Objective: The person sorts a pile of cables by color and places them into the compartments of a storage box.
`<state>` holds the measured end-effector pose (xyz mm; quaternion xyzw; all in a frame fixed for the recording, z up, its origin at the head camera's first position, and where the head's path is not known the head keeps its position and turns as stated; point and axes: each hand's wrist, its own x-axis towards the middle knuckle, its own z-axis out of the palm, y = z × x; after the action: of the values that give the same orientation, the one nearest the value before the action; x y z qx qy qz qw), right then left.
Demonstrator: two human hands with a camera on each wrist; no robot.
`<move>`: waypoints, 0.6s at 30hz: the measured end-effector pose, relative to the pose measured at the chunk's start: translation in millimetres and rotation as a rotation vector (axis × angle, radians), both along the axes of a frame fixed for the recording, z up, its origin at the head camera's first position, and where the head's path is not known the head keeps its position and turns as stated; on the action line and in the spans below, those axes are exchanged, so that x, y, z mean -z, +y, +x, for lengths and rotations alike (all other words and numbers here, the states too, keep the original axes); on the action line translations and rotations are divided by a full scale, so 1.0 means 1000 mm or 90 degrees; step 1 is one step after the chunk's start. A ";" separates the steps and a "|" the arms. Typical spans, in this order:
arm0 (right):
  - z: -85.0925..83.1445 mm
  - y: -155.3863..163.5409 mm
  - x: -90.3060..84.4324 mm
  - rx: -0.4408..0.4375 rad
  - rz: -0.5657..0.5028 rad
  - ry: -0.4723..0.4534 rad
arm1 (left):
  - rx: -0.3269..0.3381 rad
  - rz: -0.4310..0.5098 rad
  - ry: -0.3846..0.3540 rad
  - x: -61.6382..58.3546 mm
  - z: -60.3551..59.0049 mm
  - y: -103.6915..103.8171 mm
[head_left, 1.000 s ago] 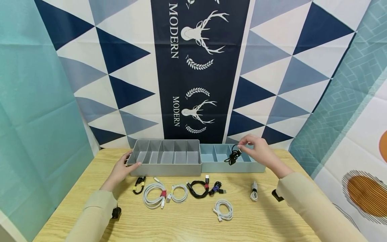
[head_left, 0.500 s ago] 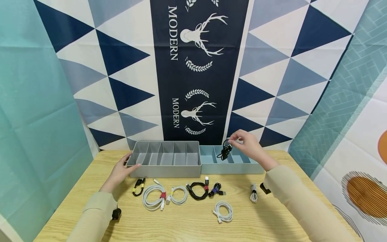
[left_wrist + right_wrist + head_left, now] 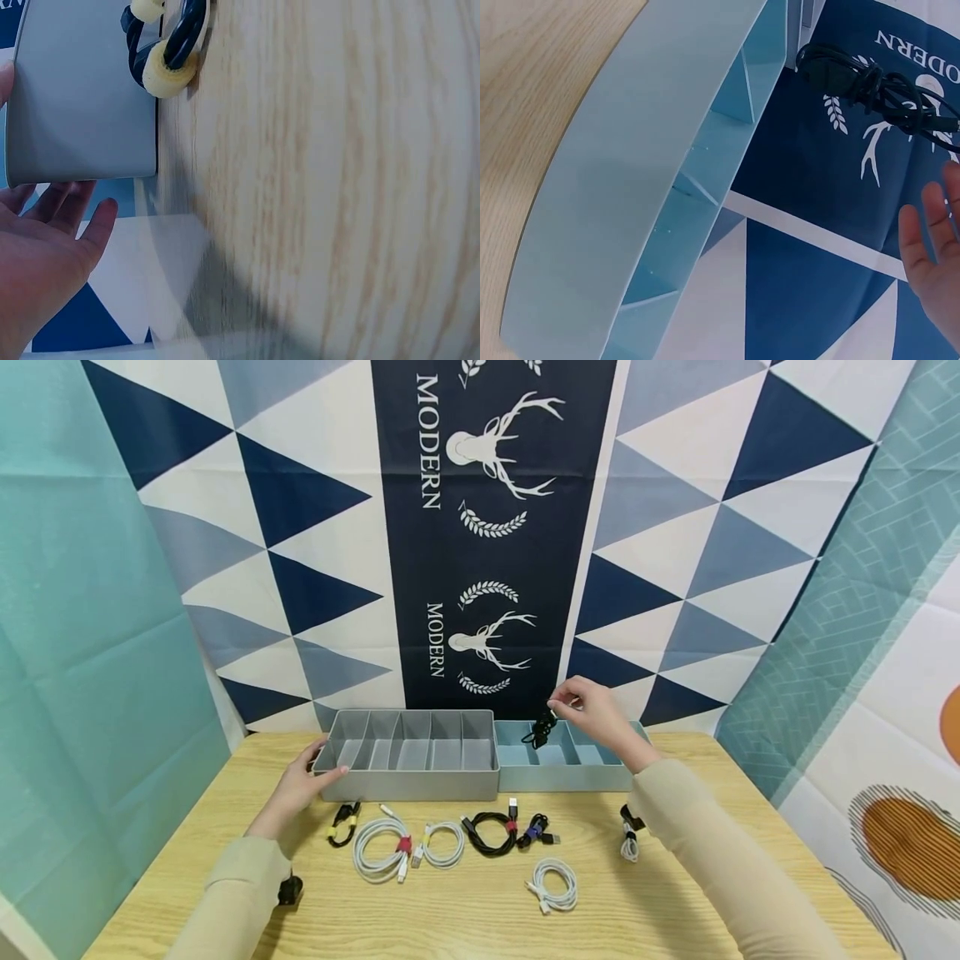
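Behind our desk (image 3: pixel 465 918) hangs a triangle-patterned cloth. Our right hand (image 3: pixel 596 714) pinches the coiled black cable (image 3: pixel 538 732) above the blue divider tray (image 3: pixel 558 774); left hand (image 3: pixel 300 785), fingers straight, steadies the grey tray (image 3: pixel 408 781). We should lower it squarely between dividers.

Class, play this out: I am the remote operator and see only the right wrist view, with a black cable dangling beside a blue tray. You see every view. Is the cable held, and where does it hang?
Observer: Yes. In the head view the right hand pinches the black cable from above, and it hangs over the left part of the blue tray.
Operator: What is the other hand doing?
Observer: The left hand touches the left end of a grey tray, which stands against the blue one.
Operator: Anything else about?
Observer: Several coiled cables lie on the table in front of both trays.
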<state>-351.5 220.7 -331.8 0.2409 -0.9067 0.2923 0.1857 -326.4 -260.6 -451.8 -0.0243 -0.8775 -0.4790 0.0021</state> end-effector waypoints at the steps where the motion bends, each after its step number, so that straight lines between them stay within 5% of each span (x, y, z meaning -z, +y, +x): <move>1: -0.001 -0.001 0.000 -0.004 -0.005 -0.003 | 0.002 0.003 0.001 0.000 0.000 0.000; 18: -0.013 -0.020 0.017 -0.008 -0.026 -0.018 | 0.006 -0.005 0.007 0.002 0.001 -0.001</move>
<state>-364.9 201.1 -349.1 0.2387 -0.9014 0.3156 0.1756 -325.8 -261.4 -454.0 -0.0310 -0.8791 -0.4757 0.0049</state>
